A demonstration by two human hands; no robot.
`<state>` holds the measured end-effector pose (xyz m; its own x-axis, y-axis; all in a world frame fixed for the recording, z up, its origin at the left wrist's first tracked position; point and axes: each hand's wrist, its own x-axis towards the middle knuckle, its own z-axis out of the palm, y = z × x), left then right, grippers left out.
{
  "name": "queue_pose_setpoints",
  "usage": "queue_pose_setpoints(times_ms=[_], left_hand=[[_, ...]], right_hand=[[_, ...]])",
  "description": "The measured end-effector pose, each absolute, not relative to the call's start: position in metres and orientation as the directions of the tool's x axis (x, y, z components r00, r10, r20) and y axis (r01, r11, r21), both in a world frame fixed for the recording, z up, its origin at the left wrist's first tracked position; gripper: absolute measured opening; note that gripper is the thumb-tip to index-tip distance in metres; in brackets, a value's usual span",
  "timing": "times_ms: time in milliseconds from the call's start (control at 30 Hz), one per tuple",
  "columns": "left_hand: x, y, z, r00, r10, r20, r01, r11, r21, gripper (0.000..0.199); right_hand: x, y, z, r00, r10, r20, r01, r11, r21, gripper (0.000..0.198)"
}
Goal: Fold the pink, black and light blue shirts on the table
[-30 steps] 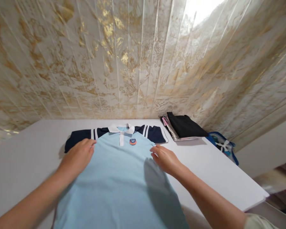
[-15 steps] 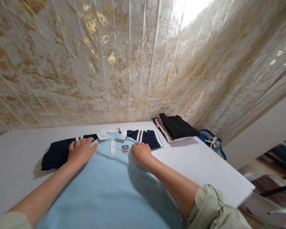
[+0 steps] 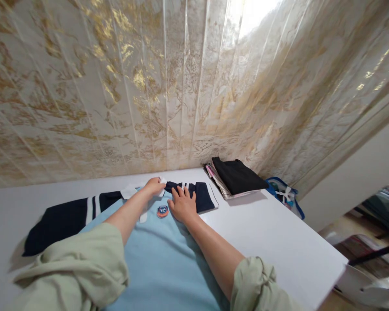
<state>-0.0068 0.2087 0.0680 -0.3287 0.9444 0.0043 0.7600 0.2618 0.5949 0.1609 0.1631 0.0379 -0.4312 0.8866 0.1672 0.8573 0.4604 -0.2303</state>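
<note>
On the shirt [image 3: 168,268], left grip [image 3: 154,185] pinches collar [image 3: 129,191], right grip [image 3: 183,204] lies spread

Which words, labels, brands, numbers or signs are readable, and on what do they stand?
No text is readable.
Small blue-and-orange badge on the light-blue cloth polo shirt: white marks too small to read.
Blurred reddish goods at right edge: lettering, if any, unreadable.

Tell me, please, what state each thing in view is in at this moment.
Polo shirt: spread front up on the white table, slightly creased.
White collar: partly hidden behind the left arm.
Left hand: fingers appear closed on the collar's edge.
Right hand: fingers spread, palm down on the shirt near its shoulder.
Black garment: folded, atop a stack.
Blue-edged bag: open or closed, I cannot tell.
</note>
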Motion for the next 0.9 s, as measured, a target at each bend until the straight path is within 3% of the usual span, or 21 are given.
queue_pose_setpoints(times_ms=[167, 267, 433, 600, 900], left_hand=[[-0.004, 0.209, 0.061, -0.262, 0.949, 0.174, 0.819, 0.123, 0.56, 0.051], [0.002, 0.19, 0.065, -0.265, 0.931, 0.252, 0.855, 0.106, 0.507, 0.053], [0.013, 0.144, 0.06, -0.119, 0.898, 0.424, 0.97, 0.013, 0.243, 0.044], [-0.018, 0.093, 0.026, -0.094, 0.952, 0.291, 0.99, 0.058, 0.128, 0.051], [-0.041, 0.059, 0.024, -0.097, 0.966, 0.241, 0.978, 0.049, 0.201, 0.051]], right_hand=[[0.158, 0.166, 0.033, -0.355, 0.915, 0.189, 0.884, 0.395, -0.249, 0.062], [0.157, 0.167, 0.029, -0.325, 0.926, 0.192, 0.894, 0.367, -0.257, 0.063], [0.157, 0.167, 0.029, -0.272, 0.942, 0.194, 0.91, 0.318, -0.265, 0.066], [0.161, 0.17, 0.029, -0.25, 0.953, 0.172, 0.919, 0.29, -0.268, 0.064], [0.157, 0.178, 0.061, -0.307, 0.934, 0.182, 0.889, 0.35, -0.294, 0.051]])
